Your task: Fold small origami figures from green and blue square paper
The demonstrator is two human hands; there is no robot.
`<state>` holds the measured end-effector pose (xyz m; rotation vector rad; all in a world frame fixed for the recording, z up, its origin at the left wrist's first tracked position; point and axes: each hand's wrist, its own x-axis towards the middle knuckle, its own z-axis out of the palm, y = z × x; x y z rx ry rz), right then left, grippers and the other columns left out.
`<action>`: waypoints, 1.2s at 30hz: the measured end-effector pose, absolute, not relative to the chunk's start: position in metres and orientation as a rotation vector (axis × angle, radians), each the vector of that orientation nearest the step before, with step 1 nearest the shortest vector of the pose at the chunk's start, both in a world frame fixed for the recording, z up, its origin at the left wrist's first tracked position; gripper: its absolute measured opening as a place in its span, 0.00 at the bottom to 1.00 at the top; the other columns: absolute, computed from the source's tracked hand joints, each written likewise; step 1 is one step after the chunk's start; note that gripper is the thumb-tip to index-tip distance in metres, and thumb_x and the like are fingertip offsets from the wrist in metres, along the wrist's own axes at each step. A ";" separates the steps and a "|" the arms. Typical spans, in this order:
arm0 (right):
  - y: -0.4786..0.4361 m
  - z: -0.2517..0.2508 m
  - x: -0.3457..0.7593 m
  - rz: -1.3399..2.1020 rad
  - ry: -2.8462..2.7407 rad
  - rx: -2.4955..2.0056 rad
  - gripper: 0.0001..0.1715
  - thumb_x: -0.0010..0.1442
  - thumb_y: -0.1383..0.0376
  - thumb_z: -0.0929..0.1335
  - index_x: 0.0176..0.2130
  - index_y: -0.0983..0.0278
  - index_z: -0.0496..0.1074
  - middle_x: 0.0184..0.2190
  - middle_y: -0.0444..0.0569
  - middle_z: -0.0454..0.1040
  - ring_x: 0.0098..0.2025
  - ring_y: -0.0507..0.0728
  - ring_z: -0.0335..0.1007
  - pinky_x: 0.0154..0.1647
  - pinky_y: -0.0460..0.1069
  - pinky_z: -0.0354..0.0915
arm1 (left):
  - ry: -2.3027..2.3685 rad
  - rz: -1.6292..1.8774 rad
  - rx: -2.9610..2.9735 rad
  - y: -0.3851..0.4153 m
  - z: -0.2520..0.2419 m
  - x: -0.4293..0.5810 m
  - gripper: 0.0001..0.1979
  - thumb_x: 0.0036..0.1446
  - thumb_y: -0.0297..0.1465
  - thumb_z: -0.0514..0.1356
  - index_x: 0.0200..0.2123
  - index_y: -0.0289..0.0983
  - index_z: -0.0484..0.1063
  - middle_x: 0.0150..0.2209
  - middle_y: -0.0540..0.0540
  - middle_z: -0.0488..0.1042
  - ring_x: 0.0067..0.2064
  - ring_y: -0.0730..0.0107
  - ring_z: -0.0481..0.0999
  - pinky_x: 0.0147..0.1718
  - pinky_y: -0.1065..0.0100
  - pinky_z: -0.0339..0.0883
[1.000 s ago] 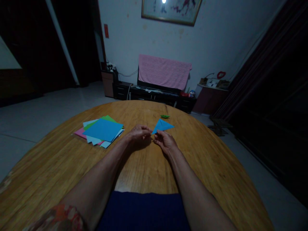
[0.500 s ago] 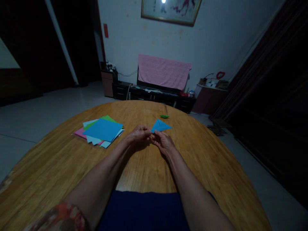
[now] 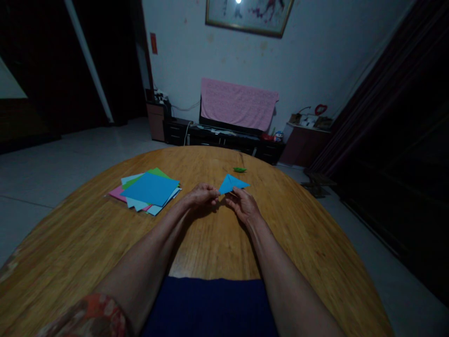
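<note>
A blue sheet of paper [image 3: 231, 182], folded into a triangular shape with a crease line showing, is held just above the table between both hands. My left hand [image 3: 204, 194] pinches its left corner between thumb and fingers. My right hand [image 3: 242, 202] grips the lower edge nearer the middle, the thumb on the paper and the other fingers curled below. Just beyond the blue paper lies a small folded green paper piece [image 3: 240, 170].
The round wooden table [image 3: 217, 243] fills the foreground. To the left lies a fanned stack of coloured paper [image 3: 150, 188], with a blue sheet on top. Behind the table stand a black low cabinet [image 3: 217, 137] and a screen covered by a pink cloth [image 3: 238, 104].
My right hand has slid rightward along the paper's lower edge, away from the left hand. More of the blue paper shows, and it has shifted slightly left. The left hand keeps its corner.
</note>
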<state>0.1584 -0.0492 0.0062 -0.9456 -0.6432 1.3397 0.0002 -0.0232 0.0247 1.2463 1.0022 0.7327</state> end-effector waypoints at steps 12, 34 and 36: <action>-0.045 0.005 0.161 1.168 -0.643 -1.096 0.07 0.43 0.66 0.71 0.24 0.64 0.68 0.21 0.43 0.74 0.26 0.50 0.72 0.28 0.43 0.67 | 0.957 0.836 1.276 -0.025 0.016 0.003 0.12 0.50 0.32 0.60 0.18 0.35 0.65 0.14 0.50 0.65 0.17 0.76 0.65 0.22 0.70 0.62; -0.047 0.004 0.150 1.281 -0.824 -0.988 0.16 0.42 0.61 0.71 0.34 0.64 0.76 0.24 0.42 0.76 0.24 0.50 0.69 0.26 0.44 0.63 | 1.136 1.036 1.950 -0.024 0.026 0.020 0.09 0.45 0.30 0.64 0.33 0.38 0.73 0.33 0.46 0.71 0.37 0.65 0.68 0.36 0.69 0.60; -0.047 0.002 0.150 1.290 -0.835 -0.989 0.18 0.42 0.62 0.72 0.36 0.64 0.77 0.26 0.44 0.77 0.27 0.51 0.71 0.29 0.44 0.64 | 1.096 0.981 1.985 -0.031 0.025 0.019 0.10 0.45 0.29 0.64 0.34 0.38 0.73 0.34 0.45 0.71 0.38 0.64 0.69 0.36 0.69 0.61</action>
